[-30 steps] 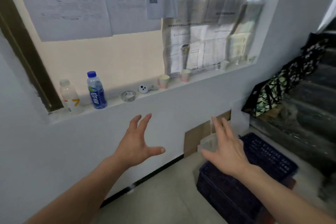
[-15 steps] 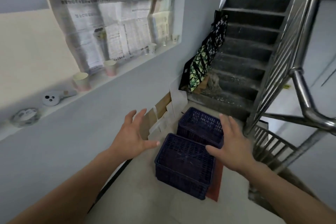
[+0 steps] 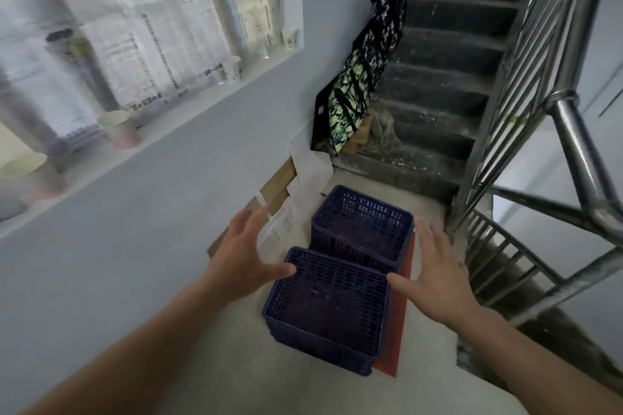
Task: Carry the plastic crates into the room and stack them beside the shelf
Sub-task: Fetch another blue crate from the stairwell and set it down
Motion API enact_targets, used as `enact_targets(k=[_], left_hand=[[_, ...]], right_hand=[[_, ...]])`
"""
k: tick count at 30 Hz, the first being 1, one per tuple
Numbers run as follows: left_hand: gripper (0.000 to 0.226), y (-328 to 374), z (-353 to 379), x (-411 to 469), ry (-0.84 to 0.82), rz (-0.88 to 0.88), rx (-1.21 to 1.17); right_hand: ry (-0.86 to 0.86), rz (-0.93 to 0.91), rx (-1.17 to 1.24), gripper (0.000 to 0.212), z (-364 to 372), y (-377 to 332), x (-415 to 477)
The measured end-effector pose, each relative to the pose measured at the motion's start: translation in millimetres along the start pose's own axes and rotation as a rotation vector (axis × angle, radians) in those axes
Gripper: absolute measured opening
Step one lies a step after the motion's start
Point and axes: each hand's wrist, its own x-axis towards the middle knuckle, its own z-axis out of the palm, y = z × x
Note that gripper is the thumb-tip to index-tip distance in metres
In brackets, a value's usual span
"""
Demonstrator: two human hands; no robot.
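Landing at the foot of the stairs [image 3: 438,84]. View has swung down onto two crates [image 3: 364,229] there. Left hand [image 3: 242,263] and right hand [image 3: 435,273], fingers spread, empty, now flank the nearer crate [image 3: 328,307], seemingly not touching: lift pending.

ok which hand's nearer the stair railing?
Right. The right hand hovers just left of the stair railing; the left hand is across both crates, by the wall.

Single head-worn view, facing forward and down, stairwell landing floor [image 3: 209,374] near
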Motion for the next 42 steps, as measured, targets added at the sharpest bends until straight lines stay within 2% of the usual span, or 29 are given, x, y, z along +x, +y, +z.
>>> enact_targets(k=[11,18,29,37,42], left_hand=[[0.122,-11,46,109,-0.041,-0.091,0.012],[0.119,-55,76,184,-0.175,-0.078,0.018],[0.122,-152,153,298,-0.374,-0.121,0.021],[0.118,-216,251,336,-0.431,-0.214,0.065],[0.114,-262,322,353,-0.473,-0.278,0.061]], right_hand=[[-0.083,0.037,0.006,0.119,31,49,118],[-0.127,0.195,0.008,0.119,80,60,155],[-0.214,0.356,0.073,0.119,205,88,211],[-0.297,0.440,0.132,0.115,313,152,242],[-0.328,0.519,0.186,0.103,377,200,253]])
